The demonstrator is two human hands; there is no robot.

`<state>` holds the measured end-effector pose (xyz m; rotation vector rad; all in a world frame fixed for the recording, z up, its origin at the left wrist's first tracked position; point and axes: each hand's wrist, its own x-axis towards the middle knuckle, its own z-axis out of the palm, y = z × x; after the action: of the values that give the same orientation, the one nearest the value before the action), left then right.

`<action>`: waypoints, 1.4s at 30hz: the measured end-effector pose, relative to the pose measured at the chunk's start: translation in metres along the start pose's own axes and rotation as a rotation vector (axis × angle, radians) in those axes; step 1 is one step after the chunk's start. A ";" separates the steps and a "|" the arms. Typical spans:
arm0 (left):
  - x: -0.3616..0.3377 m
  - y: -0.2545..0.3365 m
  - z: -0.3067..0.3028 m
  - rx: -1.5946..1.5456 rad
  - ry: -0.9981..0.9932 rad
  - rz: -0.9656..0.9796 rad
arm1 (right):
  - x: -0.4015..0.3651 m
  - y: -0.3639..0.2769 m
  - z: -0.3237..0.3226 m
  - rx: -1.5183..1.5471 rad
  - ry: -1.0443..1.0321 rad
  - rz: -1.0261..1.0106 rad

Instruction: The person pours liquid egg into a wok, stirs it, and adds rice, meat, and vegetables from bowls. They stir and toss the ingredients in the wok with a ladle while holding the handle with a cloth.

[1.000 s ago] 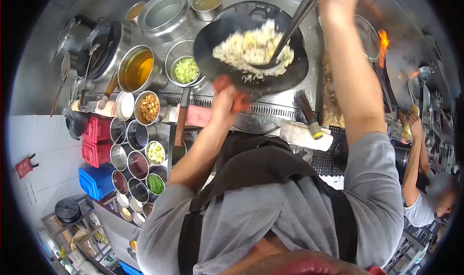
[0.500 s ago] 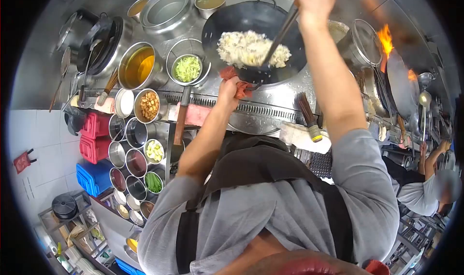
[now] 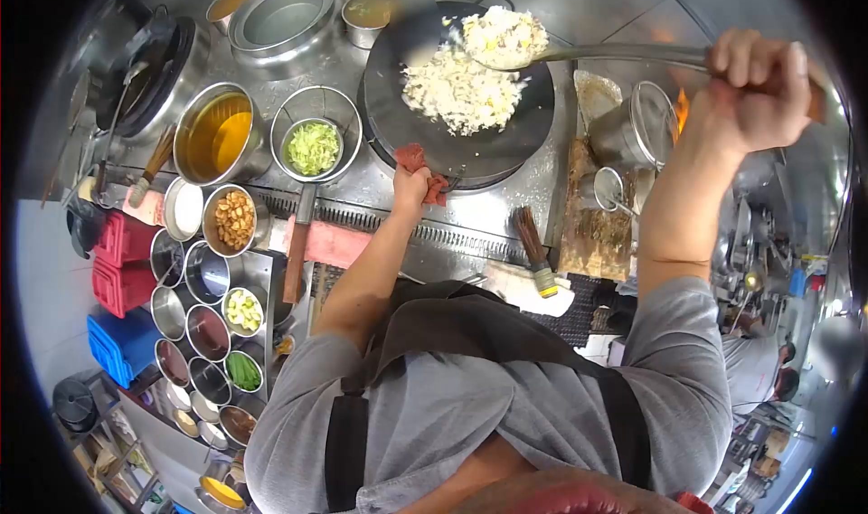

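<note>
A dark wok [image 3: 520, 148] stands on the stove with a heap of fried rice [image 3: 457, 94] in it. My left hand [image 3: 411, 188] is closed on a red cloth [image 3: 411, 158] at the wok's near rim, where the wok's handle is mostly covered. High on the right, my right hand [image 3: 759, 89] grips the end of a long ladle [image 3: 624, 52]. Its bowl, piled with rice, is over the far side of the wok. A strainer with a pan of shredded green vegetable [image 3: 312, 148] stands left of the wok.
A pot of orange oil [image 3: 221, 130] and a bowl of browned chunks [image 3: 235, 220] stand to the left, above several ingredient tins. A bamboo brush [image 3: 532, 247] lies near the front edge. Flame [image 3: 682, 114] rises at right. Another person [image 3: 750, 369] is at far right.
My right hand has swung right and the ladle now lies nearly level, lifting rice. The rice in the wok has shifted. The view has turned, moving the left-hand items further left.
</note>
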<state>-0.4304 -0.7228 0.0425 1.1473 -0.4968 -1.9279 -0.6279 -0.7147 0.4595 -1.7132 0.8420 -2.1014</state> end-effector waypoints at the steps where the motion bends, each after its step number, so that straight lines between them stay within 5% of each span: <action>1: 0.011 -0.005 -0.003 0.032 0.008 -0.004 | -0.005 0.022 -0.001 0.042 -0.090 0.000; 2: 0.016 -0.004 -0.004 0.020 0.010 -0.004 | -0.013 0.052 -0.007 0.084 -0.177 0.002; 4: 0.016 -0.006 -0.008 0.040 -0.074 -0.013 | -0.066 0.146 0.020 -0.202 0.241 0.199; 5: 0.016 -0.010 -0.008 0.039 -0.070 -0.021 | -0.078 0.174 0.019 0.024 0.120 0.354; 9: 0.020 -0.023 -0.015 0.076 0.014 0.076 | -0.026 0.165 0.063 -0.212 -0.231 0.466; 11: 0.027 -0.020 -0.016 0.112 0.042 0.115 | -0.015 0.146 0.110 -0.751 0.371 0.145; 13: 0.029 -0.018 -0.017 0.202 0.073 0.007 | 0.004 0.115 0.043 -0.233 -0.092 0.300; 15: 0.043 -0.034 -0.026 0.244 0.075 0.060 | 0.007 0.098 0.021 -0.098 -0.037 0.271; 17: 0.048 -0.035 -0.025 0.289 0.080 0.113 | -0.022 0.150 0.003 -0.364 0.344 0.222; 20: 0.032 -0.014 -0.014 0.229 0.090 0.014 | -0.043 0.173 0.014 -0.160 0.464 0.262; 23: 0.050 -0.028 -0.032 0.407 0.102 0.031 | -0.024 0.153 0.024 0.000 0.405 0.339; 27: 0.050 -0.034 -0.040 0.555 0.095 -0.017 | -0.033 0.093 0.017 0.057 -0.226 0.126; 29: 0.048 -0.028 -0.034 0.554 0.097 0.003 | -0.080 0.129 0.023 0.089 -0.070 0.203; 33: 0.026 -0.012 -0.025 0.420 0.093 -0.055 | -0.083 0.160 0.035 -0.434 -0.381 0.012; 35: 0.033 -0.008 -0.020 0.408 0.071 -0.064 | -0.056 0.140 0.030 -0.466 -0.133 0.217; 39: 0.061 -0.042 -0.041 0.553 0.139 0.116 | -0.020 0.116 0.002 -0.046 0.017 0.055; 41: 0.061 -0.047 -0.042 0.551 0.149 0.102 | -0.035 0.161 -0.010 -0.255 0.313 0.116; 42: 0.048 -0.039 -0.035 0.556 0.146 0.094 | -0.043 0.175 -0.008 -0.125 0.357 0.218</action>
<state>-0.4300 -0.7363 -0.0272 1.5648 -1.0272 -1.6508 -0.6479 -0.8255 0.3180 -1.2455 1.2229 -2.2734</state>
